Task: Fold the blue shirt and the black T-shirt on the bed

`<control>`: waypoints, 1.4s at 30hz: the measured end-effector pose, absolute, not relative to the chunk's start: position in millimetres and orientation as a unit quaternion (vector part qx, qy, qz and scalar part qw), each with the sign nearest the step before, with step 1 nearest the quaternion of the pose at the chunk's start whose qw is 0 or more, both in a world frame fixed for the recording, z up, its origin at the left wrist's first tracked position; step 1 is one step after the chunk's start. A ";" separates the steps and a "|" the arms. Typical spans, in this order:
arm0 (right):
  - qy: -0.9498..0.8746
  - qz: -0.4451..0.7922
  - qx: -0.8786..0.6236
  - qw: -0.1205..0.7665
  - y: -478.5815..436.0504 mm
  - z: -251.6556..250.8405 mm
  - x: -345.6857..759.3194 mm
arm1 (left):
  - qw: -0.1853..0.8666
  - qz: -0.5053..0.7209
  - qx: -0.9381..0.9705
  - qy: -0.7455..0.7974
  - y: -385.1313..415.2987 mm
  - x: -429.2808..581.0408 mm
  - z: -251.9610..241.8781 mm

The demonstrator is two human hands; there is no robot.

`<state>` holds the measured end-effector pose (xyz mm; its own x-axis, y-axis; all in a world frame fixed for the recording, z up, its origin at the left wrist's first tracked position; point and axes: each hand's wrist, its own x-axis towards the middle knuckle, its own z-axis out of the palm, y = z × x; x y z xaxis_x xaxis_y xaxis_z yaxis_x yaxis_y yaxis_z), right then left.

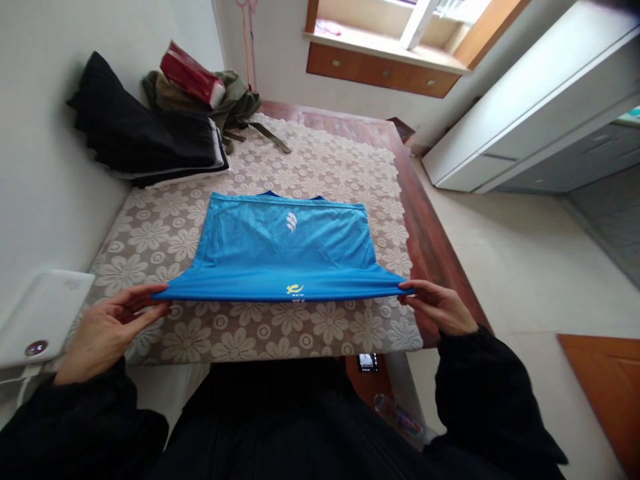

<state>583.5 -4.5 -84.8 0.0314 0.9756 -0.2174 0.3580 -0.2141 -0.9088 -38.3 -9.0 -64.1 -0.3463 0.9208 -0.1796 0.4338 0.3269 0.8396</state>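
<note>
Head view, looking down on a bench [431, 243] covered by a lace cloth [300, 328] with a flower pattern. The left hand [103, 330] and the right hand [440, 308] each hold one near corner of a blue garment [285, 243]. Each grip is narrow and closed on the fabric. The fingertips lie partly under the hem, so how many fingers clamp it cannot be told. The near edge is drawn taut between the two hands and raised just above the cloth, while the far part lies flat on the middle of the bench. The garment is folded over, so its cut is hard to make out. A darker blue edge peeks out at the far side, a white mark shows on the upper layer, and a yellow mark sits on the near hem with lettering below it cut off by the fold. Black sleeves [480, 387] hide both forearms. At the far left corner, against the wall, lie dark folded clothes [145, 137], an olive garment [237, 100] and a red box [193, 75] resting on it. A white device [43, 313] at the left is partly cut off by the frame. Below the bench's near edge, a small screen [369, 362] and a bottle [400, 419] are partly hidden by the person's dark clothing.
</note>
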 end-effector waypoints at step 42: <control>-0.631 0.225 -0.643 0.370 217.7 -172.6 561.5 | 0.170 0.281 0.549 0.769 225.3 -9.5 -127.4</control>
